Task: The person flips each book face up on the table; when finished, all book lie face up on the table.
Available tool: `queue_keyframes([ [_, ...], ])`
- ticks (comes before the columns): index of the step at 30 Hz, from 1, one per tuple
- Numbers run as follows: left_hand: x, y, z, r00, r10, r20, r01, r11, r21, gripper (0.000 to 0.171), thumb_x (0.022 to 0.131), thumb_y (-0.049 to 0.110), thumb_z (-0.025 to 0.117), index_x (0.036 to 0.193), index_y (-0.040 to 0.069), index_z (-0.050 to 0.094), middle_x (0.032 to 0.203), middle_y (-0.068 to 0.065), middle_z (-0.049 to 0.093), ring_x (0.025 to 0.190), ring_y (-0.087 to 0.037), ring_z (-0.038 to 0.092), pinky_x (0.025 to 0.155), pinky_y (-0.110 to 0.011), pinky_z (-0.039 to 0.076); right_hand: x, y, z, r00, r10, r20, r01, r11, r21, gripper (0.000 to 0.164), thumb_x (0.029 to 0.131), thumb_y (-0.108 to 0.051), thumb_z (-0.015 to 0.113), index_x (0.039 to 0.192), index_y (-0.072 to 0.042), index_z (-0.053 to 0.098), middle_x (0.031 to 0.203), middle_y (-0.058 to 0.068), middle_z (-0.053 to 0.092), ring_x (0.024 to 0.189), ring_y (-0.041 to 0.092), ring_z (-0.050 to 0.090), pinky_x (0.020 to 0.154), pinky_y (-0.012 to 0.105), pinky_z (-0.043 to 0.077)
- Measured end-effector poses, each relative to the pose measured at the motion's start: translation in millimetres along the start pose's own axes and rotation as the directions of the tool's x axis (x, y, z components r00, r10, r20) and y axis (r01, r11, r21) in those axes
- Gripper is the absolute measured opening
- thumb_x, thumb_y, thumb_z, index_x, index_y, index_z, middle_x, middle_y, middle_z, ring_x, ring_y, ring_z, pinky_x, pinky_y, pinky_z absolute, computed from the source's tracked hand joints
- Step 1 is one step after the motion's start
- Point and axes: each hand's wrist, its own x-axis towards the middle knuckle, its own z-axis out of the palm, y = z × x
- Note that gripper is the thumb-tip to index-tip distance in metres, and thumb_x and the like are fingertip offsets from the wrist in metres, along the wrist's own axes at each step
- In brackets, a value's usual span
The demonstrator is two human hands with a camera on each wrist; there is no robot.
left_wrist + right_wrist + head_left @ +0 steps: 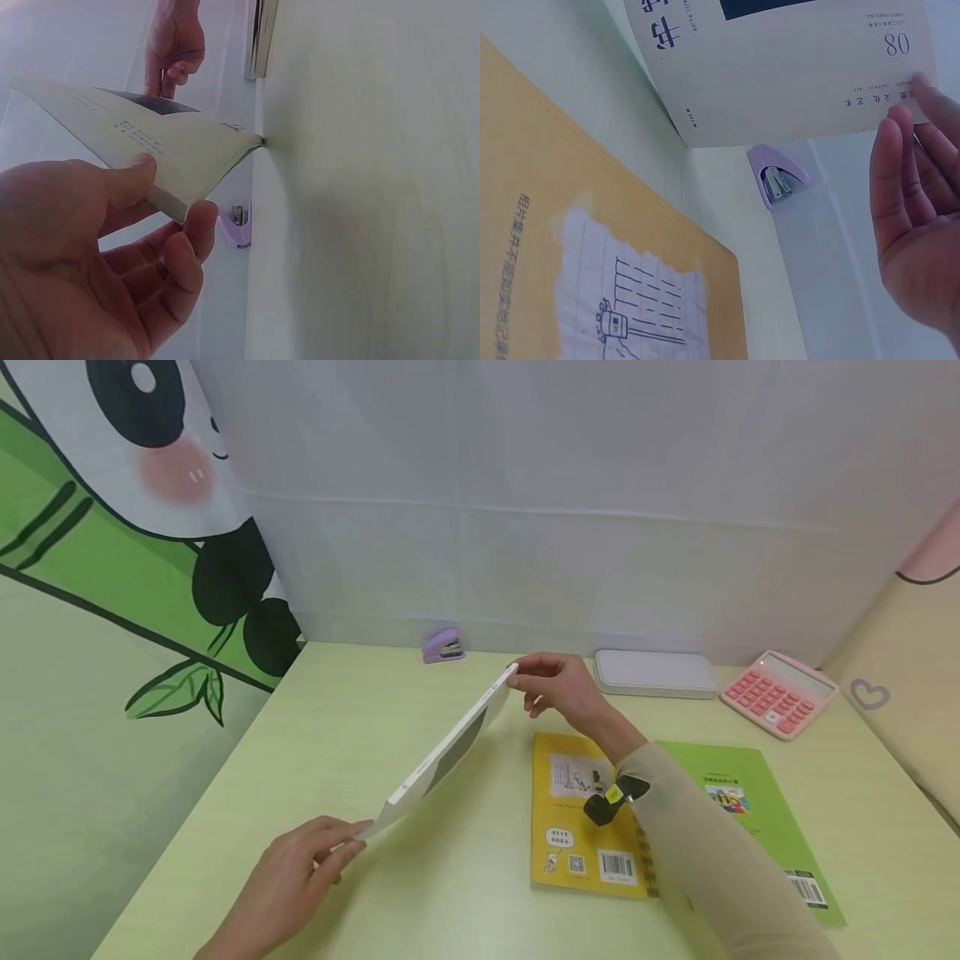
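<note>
A thin white book [448, 745] with a dark panel and printed characters on its cover is held tilted above the table, its spine facing up in the head view. My left hand [294, 878] pinches its near corner between thumb and fingers. At the far corner, my right hand [558, 687] pinches the book with thumb and fingertips. In the left wrist view, the cover [161, 142] bends slightly near the left thumb. Large characters and "08" show on the cover [795, 90] in the right wrist view.
A yellow spiral-bound book [555, 814] and a green book [787, 827] lie under and beside the right forearm. Along the back stand a purple stapler [442, 646], a white flat case [656, 674] and a pink calculator [780, 695]. A pale curtain [525, 568] closes off the table's back.
</note>
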Motion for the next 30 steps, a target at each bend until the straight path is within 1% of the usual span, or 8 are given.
queue_keyframes([
  [4, -0.1, -1.1, 3.6, 0.998, 0.042, -0.038, -0.043, 0.999, -0.024, 0.025, 0.098, 0.016, 0.075, 0.122, 0.018, 0.081, 0.103, 0.006, 0.073, 0.065, 0.004, 0.053, 0.057, -0.022, 0.046, 0.5, 1.7, -1.4, 1.000, -0.011, -0.018, 0.011, 1.000, -0.008, 0.023, 0.096, -0.010, 0.076, 0.117, -0.001, 0.073, 0.087, -0.002, 0.073, 0.063, 0.013, 0.063, 0.060, 0.026, 0.059],
  [6, 0.6, -0.5, 4.5, 0.998, 0.045, -0.042, -0.047, 0.998, -0.033, 0.023, 0.098, 0.016, 0.074, 0.120, 0.018, 0.081, 0.102, 0.007, 0.073, 0.064, 0.004, 0.054, 0.057, -0.022, 0.046, 0.7, 2.8, -2.3, 0.999, -0.015, -0.029, 0.015, 1.000, -0.010, 0.021, 0.096, -0.010, 0.076, 0.116, -0.001, 0.073, 0.086, -0.002, 0.072, 0.063, 0.013, 0.062, 0.060, 0.026, 0.059],
  [13, 5.5, 2.5, 7.2, 1.000, -0.014, 0.004, 0.014, 0.999, -0.044, 0.017, 0.100, 0.020, 0.072, 0.115, 0.018, 0.080, 0.096, 0.006, 0.070, 0.065, 0.001, 0.054, 0.058, -0.023, 0.046, 0.4, 4.1, -4.7, 0.997, -0.034, -0.062, 0.033, 0.999, -0.027, 0.022, 0.096, -0.009, 0.077, 0.116, 0.000, 0.074, 0.087, -0.002, 0.071, 0.060, 0.012, 0.059, 0.058, 0.025, 0.057],
  [17, 7.1, 2.1, 10.0, 1.000, -0.007, 0.007, 0.007, 0.999, -0.037, 0.013, 0.101, 0.022, 0.071, 0.110, 0.018, 0.080, 0.087, 0.007, 0.067, 0.064, 0.000, 0.052, 0.057, -0.024, 0.044, 0.2, 5.2, -6.1, 0.997, -0.041, -0.073, 0.038, 0.999, -0.035, 0.025, 0.096, -0.009, 0.077, 0.119, 0.001, 0.073, 0.090, -0.003, 0.073, 0.058, 0.011, 0.057, 0.057, 0.024, 0.055],
  [22, 7.9, 2.5, 13.2, 1.000, -0.005, -0.018, 0.004, 0.999, -0.032, 0.009, 0.101, 0.020, 0.071, 0.106, 0.017, 0.078, 0.076, 0.007, 0.062, 0.060, -0.001, 0.050, 0.056, -0.023, 0.043, 0.2, 5.9, -7.4, 0.996, -0.042, -0.078, 0.040, 0.999, -0.032, 0.027, 0.097, -0.010, 0.077, 0.121, 0.000, 0.073, 0.092, -0.004, 0.074, 0.057, 0.011, 0.057, 0.057, 0.024, 0.054],
  [26, 8.5, 3.3, 14.9, 0.998, 0.018, -0.058, -0.019, 0.999, -0.026, 0.014, 0.101, 0.017, 0.071, 0.113, 0.018, 0.078, 0.072, 0.007, 0.064, 0.056, -0.001, 0.049, 0.053, -0.023, 0.042, 0.7, 6.3, -8.1, 0.995, -0.048, -0.086, 0.045, 0.998, -0.041, 0.027, 0.097, -0.010, 0.077, 0.121, 0.001, 0.073, 0.091, -0.003, 0.074, 0.057, 0.012, 0.057, 0.058, 0.023, 0.054],
  [28, 8.9, 3.9, 15.5, 0.996, 0.043, -0.084, -0.045, 0.999, -0.023, 0.022, 0.101, 0.015, 0.071, 0.122, 0.019, 0.076, 0.074, 0.006, 0.068, 0.054, -0.001, 0.048, 0.052, -0.023, 0.042, 0.7, 6.7, -8.7, 0.995, -0.049, -0.089, 0.044, 0.997, -0.057, 0.027, 0.097, -0.010, 0.076, 0.122, 0.001, 0.073, 0.091, -0.003, 0.073, 0.058, 0.012, 0.057, 0.058, 0.023, 0.055],
  [30, 9.0, 4.4, 15.9, 0.992, 0.066, -0.107, -0.068, 0.997, -0.021, 0.034, 0.101, 0.013, 0.071, 0.134, 0.020, 0.070, 0.078, 0.005, 0.071, 0.053, 0.000, 0.048, 0.051, -0.023, 0.042, 0.5, 7.0, -9.0, 0.995, -0.046, -0.093, 0.039, 0.997, -0.072, 0.028, 0.098, -0.010, 0.076, 0.123, 0.000, 0.073, 0.092, -0.002, 0.073, 0.060, 0.012, 0.057, 0.059, 0.023, 0.055],
])
